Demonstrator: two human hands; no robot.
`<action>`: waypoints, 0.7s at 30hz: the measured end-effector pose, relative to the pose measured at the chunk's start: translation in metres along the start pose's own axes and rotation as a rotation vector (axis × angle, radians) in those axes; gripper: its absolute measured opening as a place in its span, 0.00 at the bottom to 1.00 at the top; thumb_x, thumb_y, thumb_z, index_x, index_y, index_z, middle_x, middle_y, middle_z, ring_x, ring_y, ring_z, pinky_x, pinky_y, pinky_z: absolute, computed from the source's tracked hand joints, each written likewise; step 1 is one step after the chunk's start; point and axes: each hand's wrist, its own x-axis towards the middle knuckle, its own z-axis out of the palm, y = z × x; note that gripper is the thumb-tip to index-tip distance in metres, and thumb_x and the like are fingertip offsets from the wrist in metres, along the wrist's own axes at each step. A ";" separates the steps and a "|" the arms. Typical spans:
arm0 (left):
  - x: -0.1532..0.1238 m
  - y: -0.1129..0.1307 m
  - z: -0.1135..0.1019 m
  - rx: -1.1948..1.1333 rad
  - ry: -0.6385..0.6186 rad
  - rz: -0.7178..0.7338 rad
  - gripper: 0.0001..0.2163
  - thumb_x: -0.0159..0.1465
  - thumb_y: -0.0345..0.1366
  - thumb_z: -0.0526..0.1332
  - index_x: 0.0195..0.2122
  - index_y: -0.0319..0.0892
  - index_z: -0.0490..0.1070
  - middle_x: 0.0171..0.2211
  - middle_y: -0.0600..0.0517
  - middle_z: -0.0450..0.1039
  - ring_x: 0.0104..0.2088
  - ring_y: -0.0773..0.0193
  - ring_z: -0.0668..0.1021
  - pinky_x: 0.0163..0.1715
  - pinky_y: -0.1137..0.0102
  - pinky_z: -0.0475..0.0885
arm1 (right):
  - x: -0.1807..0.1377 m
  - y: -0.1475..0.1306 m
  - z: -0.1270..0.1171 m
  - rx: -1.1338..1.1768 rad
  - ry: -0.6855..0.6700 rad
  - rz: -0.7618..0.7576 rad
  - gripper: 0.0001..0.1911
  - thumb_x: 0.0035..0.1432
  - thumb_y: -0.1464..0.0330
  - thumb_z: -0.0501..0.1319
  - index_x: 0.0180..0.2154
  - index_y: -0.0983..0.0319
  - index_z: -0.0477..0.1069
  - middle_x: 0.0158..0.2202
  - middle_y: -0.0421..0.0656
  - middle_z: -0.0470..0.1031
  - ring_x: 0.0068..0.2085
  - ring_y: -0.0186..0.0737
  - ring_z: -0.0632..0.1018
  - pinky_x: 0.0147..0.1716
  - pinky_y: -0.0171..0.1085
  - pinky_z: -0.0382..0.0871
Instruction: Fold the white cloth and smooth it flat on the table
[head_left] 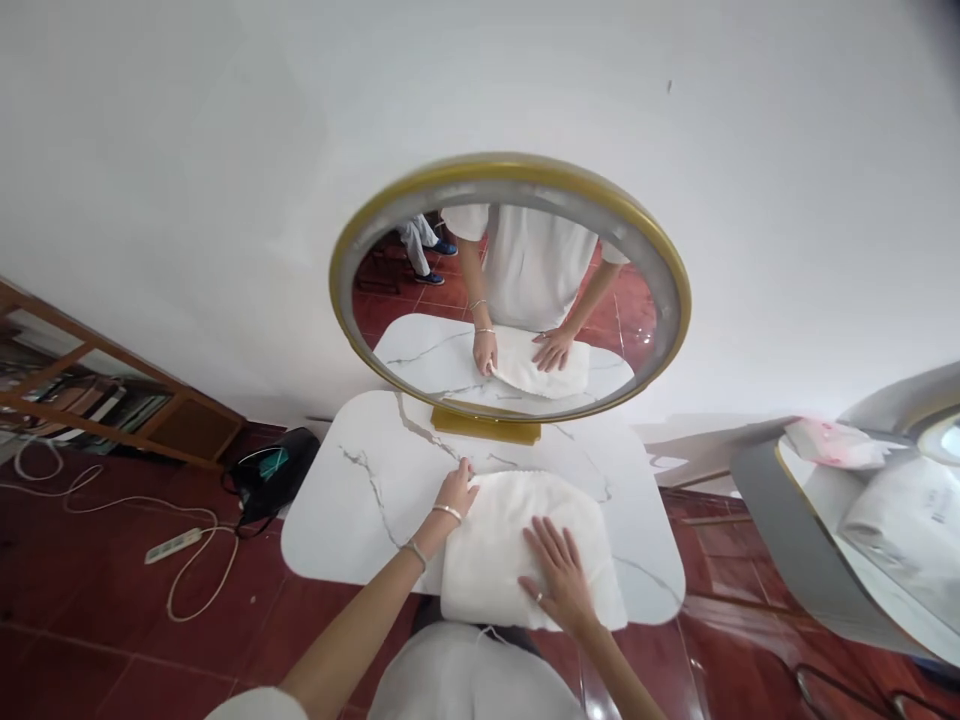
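Note:
A folded white towel (pixel 517 520) lies on a white marble-look table (pixel 352 490), hanging a little over the near edge. My left hand (pixel 455 492) rests at the towel's left edge, fingers curled on the cloth, with bracelets on the wrist. My right hand (pixel 556 575) lies flat on the towel, fingers spread. A round gold-rimmed mirror (pixel 510 285) stands at the back of the table and shows both hands and the towel.
A white wall rises behind. On the red tiled floor at left lie a power strip with cable (pixel 172 545), a black bag (pixel 270 475) and a wooden shelf (pixel 97 385). Another mirror and table (pixel 862 520) stand at right. Another person's legs show in the mirror.

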 end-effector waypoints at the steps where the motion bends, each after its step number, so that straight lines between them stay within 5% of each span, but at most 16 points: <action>1: -0.006 -0.007 -0.007 -0.006 0.002 -0.003 0.09 0.59 0.24 0.55 0.39 0.43 0.63 0.33 0.52 0.70 0.38 0.62 0.75 0.41 0.68 0.68 | 0.008 -0.006 0.001 0.062 0.031 0.016 0.35 0.63 0.56 0.54 0.67 0.58 0.46 0.63 0.49 0.62 0.64 0.53 0.61 0.60 0.57 0.57; 4: -0.024 -0.019 -0.021 -0.027 -0.035 0.055 0.05 0.61 0.26 0.54 0.34 0.44 0.65 0.35 0.53 0.72 0.39 0.64 0.75 0.42 0.70 0.67 | 0.043 -0.022 -0.007 0.279 0.125 0.095 0.25 0.65 0.63 0.51 0.63 0.56 0.52 0.54 0.49 0.70 0.56 0.48 0.72 0.51 0.51 0.70; 8: -0.040 -0.024 -0.026 -0.028 -0.084 0.071 0.05 0.59 0.26 0.56 0.34 0.43 0.66 0.37 0.52 0.73 0.41 0.63 0.74 0.44 0.70 0.67 | 0.105 -0.042 -0.030 0.408 0.145 0.061 0.18 0.64 0.68 0.51 0.55 0.57 0.58 0.51 0.50 0.70 0.53 0.47 0.73 0.50 0.48 0.71; 12: -0.047 -0.029 -0.025 -0.001 -0.068 -0.026 0.06 0.60 0.26 0.55 0.37 0.40 0.67 0.38 0.47 0.73 0.41 0.59 0.74 0.43 0.66 0.67 | 0.156 -0.054 -0.038 0.361 -0.091 -0.040 0.19 0.57 0.73 0.57 0.50 0.60 0.60 0.51 0.51 0.70 0.54 0.51 0.71 0.50 0.51 0.70; 16: -0.049 -0.027 -0.041 -0.029 -0.120 0.087 0.02 0.59 0.28 0.59 0.31 0.40 0.70 0.33 0.50 0.74 0.38 0.61 0.75 0.41 0.69 0.67 | 0.176 -0.062 -0.037 0.358 -0.243 -0.135 0.17 0.49 0.77 0.63 0.41 0.59 0.66 0.42 0.45 0.74 0.46 0.48 0.75 0.44 0.46 0.72; 21: -0.059 -0.007 -0.084 -0.067 -0.142 0.301 0.01 0.59 0.32 0.63 0.30 0.42 0.72 0.33 0.53 0.75 0.37 0.63 0.75 0.42 0.71 0.67 | 0.167 -0.071 -0.072 0.410 -0.303 -0.194 0.07 0.59 0.70 0.58 0.41 0.57 0.68 0.36 0.39 0.76 0.36 0.38 0.76 0.39 0.37 0.70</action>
